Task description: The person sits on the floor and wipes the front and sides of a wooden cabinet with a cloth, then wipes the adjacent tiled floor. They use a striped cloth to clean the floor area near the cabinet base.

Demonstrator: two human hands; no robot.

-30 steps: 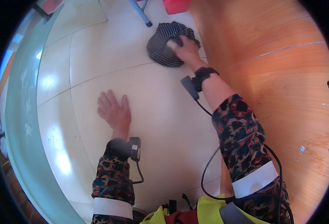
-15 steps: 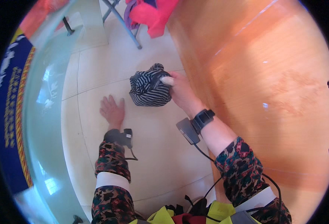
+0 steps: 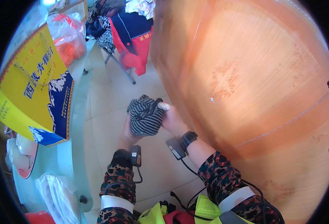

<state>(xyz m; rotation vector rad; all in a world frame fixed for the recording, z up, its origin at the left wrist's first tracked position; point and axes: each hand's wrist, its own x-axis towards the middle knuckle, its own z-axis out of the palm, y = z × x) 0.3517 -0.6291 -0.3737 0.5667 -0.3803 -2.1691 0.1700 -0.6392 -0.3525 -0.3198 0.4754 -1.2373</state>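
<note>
A black-and-grey striped cloth bundle [image 3: 146,118], perhaps a folded garment, is held up between my two hands above the floor. My right hand [image 3: 172,118] grips its right side, with the thumb on top near a dark edge of the fabric. At the lower left, my left hand [image 3: 131,131] cups the bundle from underneath; its fingers are hidden behind the cloth. Both wrists carry dark straps with small boxes and cables.
A large wooden panel [image 3: 246,97] rises along the right. On the left, a pale glass table [image 3: 78,156] bears a yellow-and-blue paper bag [image 3: 37,82], an orange-filled plastic bag [image 3: 68,41] and a tray [image 3: 32,156]. Ahead, clothes [image 3: 132,39] are heaped on a metal-legged stand.
My left hand has come from open beside the striped cloth to its underside. The bundle appears lifted and turned. The view has tilted up, bringing the bag and clothes into sight.
</note>
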